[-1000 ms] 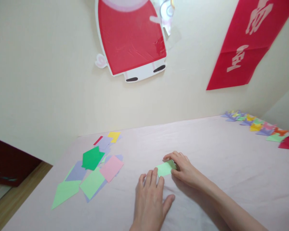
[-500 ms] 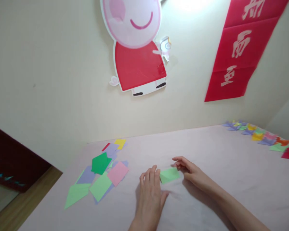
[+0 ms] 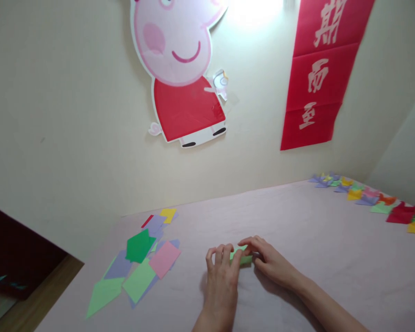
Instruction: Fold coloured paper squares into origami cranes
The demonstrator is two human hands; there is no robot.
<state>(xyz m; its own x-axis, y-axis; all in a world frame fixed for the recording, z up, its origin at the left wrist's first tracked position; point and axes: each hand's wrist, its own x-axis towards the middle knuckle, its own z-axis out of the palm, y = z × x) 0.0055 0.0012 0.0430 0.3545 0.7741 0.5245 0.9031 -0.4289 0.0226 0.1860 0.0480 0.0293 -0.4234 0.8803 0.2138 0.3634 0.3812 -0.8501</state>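
A small light green sheet of paper (image 3: pixel 246 260) lies on the pale cloth between my two hands, partly covered by fingers. My left hand (image 3: pixel 223 274) grips its left end, fingers bent over the far edge and thumb pressed on the paper. From the right, my right hand (image 3: pixel 271 260) pinches the other end between thumb and forefinger. The left thumb and right fingertips nearly meet over the sheet, and the exact contact there is hidden.
Loose coloured sheets lie to the left, among them a dark green sheet (image 3: pixel 138 246) and a pink sheet (image 3: pixel 165 259). Along the right edge runs a row of folded paper pieces (image 3: pixel 403 213). Behind the cloth rises a wall with a pig cutout (image 3: pixel 190 110) and a red banner (image 3: pixel 314 97).
Both hands have closed in on the light green paper. My left thumb has moved up onto it, and my right fingers have come left over its end. The camera view has shifted slightly.
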